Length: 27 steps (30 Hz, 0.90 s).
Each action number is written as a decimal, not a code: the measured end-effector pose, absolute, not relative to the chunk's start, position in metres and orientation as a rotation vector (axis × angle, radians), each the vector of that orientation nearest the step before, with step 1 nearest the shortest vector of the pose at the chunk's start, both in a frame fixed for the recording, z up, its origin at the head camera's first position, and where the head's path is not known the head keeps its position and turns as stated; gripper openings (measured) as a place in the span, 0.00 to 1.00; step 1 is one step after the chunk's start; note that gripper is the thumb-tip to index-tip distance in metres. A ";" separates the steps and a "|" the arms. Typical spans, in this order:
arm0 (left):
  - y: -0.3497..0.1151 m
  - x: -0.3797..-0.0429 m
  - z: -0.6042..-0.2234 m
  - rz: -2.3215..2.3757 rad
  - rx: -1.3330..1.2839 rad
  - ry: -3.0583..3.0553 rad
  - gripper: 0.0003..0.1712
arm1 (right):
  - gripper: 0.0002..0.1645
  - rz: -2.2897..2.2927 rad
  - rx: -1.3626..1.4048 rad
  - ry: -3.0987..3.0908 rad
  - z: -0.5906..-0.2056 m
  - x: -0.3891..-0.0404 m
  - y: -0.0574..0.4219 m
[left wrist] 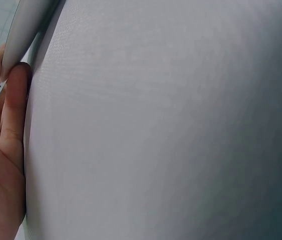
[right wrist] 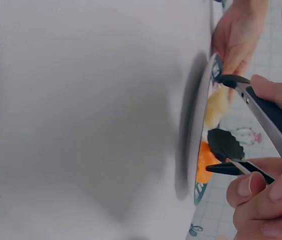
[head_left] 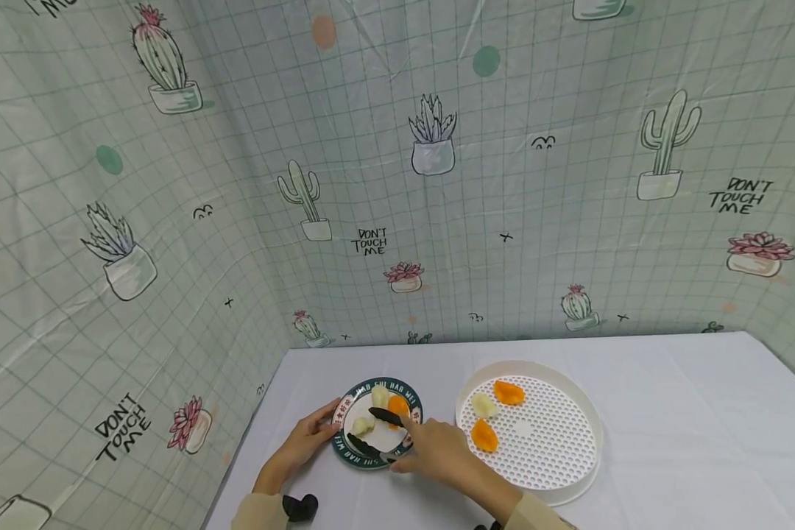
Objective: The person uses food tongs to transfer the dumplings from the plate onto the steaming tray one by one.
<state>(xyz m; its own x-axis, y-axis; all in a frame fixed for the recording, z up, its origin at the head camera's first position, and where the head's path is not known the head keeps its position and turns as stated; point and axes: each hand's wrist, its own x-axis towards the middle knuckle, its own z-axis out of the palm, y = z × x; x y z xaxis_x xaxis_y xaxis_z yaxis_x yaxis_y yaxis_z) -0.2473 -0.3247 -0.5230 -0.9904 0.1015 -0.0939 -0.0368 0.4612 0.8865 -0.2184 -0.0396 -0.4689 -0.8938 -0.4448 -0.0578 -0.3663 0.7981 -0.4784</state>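
My left hand (head_left: 305, 439) holds the left rim of a round plate (head_left: 344, 449) with a green lettered border, pinching its edge in the left wrist view. In my right hand (head_left: 437, 453) is a pair of tongs (right wrist: 268, 117) with black scalloped tips, spread apart over the plate. On the plate lie two pale yellow pieces (head_left: 362, 425) and an orange piece (head_left: 398, 405), which looks like dried fruit. One tong tip is close to the orange piece; contact cannot be told. The other hangs over the plate's near left part, beside the lower pale piece.
Right of the plate stands a round white perforated tray (head_left: 550, 442) with a raised rim. It carries two orange pieces (head_left: 509, 392) and a pale piece (head_left: 483, 405). A white cloth (head_left: 676, 434) covers the table, and a printed cactus curtain (head_left: 503, 184) rises behind it.
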 end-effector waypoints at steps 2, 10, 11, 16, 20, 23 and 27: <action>-0.324 -0.247 -0.522 1.562 0.047 2.572 0.31 | 0.50 -0.695 -0.636 2.801 -0.468 -0.218 -0.038; -0.323 -0.249 -0.522 1.549 0.042 2.587 0.32 | 0.49 -0.689 -0.635 2.769 -0.469 -0.220 -0.035; -0.323 -0.249 -0.522 1.552 0.048 2.585 0.32 | 0.49 -0.691 -0.635 2.770 -0.469 -0.220 -0.035; -0.324 -0.249 -0.523 1.568 0.086 2.560 0.32 | 0.48 -0.659 -0.650 2.816 -0.473 -0.218 -0.038; -0.325 -0.249 -0.523 1.560 0.105 2.561 0.32 | 0.46 -0.587 -0.683 2.878 -0.474 -0.214 -0.040; -0.325 -0.249 -0.524 1.547 0.081 2.574 0.31 | 0.44 -0.564 -0.708 2.910 -0.475 -0.210 -0.041; -0.324 -0.248 -0.524 1.542 0.046 2.579 0.31 | 0.42 -0.549 -0.744 2.938 -0.476 -0.208 -0.041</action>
<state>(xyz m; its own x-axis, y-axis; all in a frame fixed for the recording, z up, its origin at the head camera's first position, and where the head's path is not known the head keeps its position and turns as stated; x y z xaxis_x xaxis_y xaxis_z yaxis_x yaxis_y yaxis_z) -0.2476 -0.3241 -0.5235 -0.9903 0.0956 -0.1006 -0.0434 0.4753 0.8788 -0.2075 -0.0414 -0.4756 -0.8816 -0.4713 0.0269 -0.4492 0.8200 -0.3546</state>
